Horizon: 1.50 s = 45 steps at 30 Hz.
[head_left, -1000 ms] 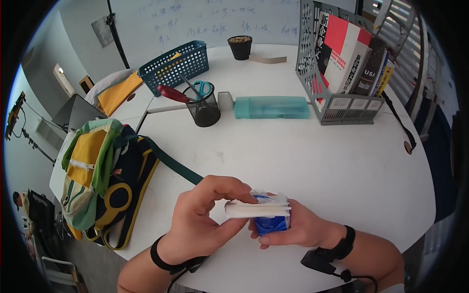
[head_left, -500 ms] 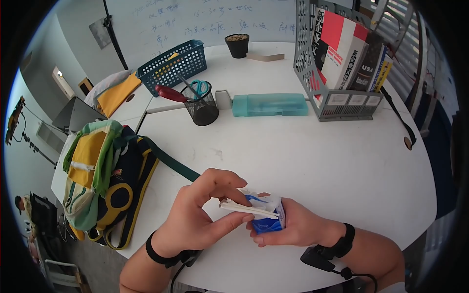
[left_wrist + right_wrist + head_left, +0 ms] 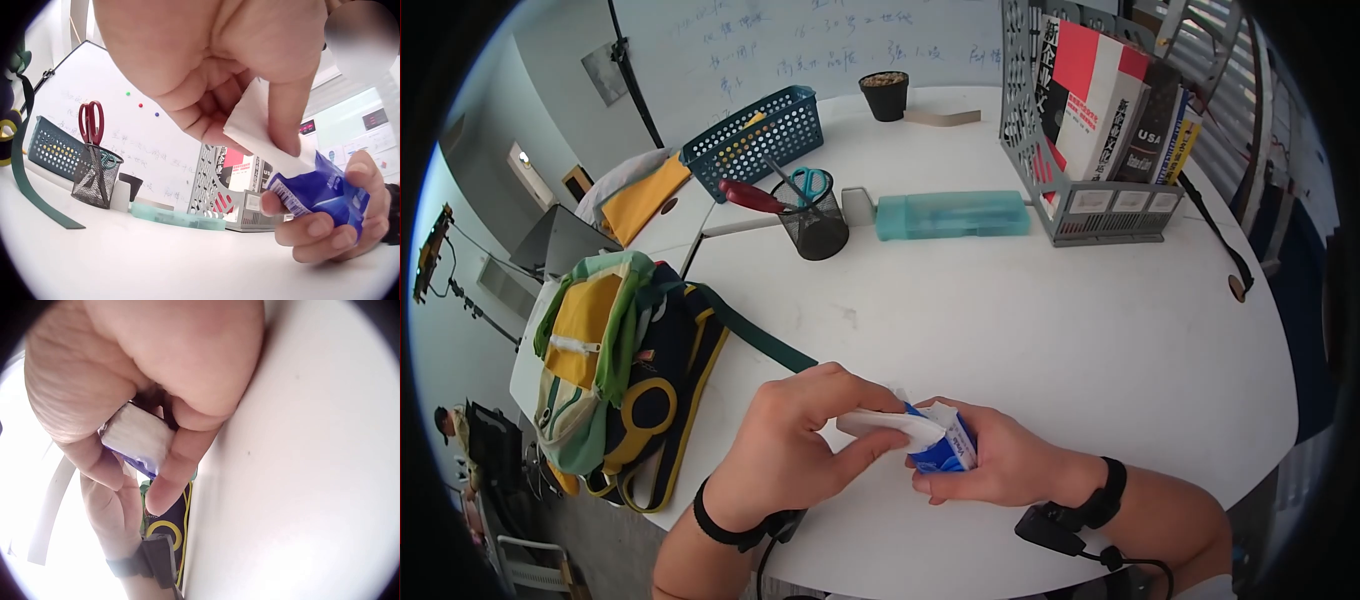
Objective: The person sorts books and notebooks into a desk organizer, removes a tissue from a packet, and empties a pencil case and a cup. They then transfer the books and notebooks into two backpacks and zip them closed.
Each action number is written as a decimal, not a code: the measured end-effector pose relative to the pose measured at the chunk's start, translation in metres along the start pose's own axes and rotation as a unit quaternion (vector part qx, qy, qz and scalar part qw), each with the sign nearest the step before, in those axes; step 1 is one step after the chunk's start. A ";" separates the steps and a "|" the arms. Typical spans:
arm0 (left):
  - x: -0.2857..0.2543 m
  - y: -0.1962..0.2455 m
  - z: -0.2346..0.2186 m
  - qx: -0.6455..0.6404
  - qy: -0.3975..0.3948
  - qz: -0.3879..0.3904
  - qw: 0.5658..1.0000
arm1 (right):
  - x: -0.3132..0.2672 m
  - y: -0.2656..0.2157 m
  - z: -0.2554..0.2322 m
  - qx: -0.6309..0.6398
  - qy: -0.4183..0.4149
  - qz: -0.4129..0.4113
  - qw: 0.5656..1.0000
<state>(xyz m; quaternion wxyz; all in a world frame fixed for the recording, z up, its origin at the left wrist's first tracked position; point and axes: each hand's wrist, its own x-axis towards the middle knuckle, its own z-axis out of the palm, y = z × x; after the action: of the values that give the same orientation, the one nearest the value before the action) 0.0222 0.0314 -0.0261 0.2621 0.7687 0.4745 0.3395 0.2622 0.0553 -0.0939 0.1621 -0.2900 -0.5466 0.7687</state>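
Shifted tissue (image 3: 918,430) between left fingers (image 3: 860,396)

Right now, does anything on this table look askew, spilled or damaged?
No spill shows. The books appear to lean in the grey rack rather than stand straight, and the green strap of the backpack trails loose across the table toward the left hand.

"USA" stands on a dark book spine (image 3: 1154,132), and "新企业" on a black one (image 3: 1049,62).
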 end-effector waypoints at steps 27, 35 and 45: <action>-0.004 0.004 -0.003 -0.139 -0.087 -0.045 0.985 | -0.003 -0.009 0.004 -0.066 -0.013 0.015 0.998; -0.003 -0.006 -0.002 -0.138 -0.074 -0.006 0.988 | -0.004 -0.010 0.000 -0.007 -0.047 0.043 0.998; -0.002 0.000 -0.006 -0.006 -0.077 0.110 0.991 | -0.002 -0.006 -0.008 0.049 -0.080 0.072 0.993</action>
<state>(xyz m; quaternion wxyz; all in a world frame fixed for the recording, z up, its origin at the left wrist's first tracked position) 0.0170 0.0301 -0.0228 0.2639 0.8385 0.3632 0.3088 0.2689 0.0624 -0.0894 0.0759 -0.2582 -0.4972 0.8248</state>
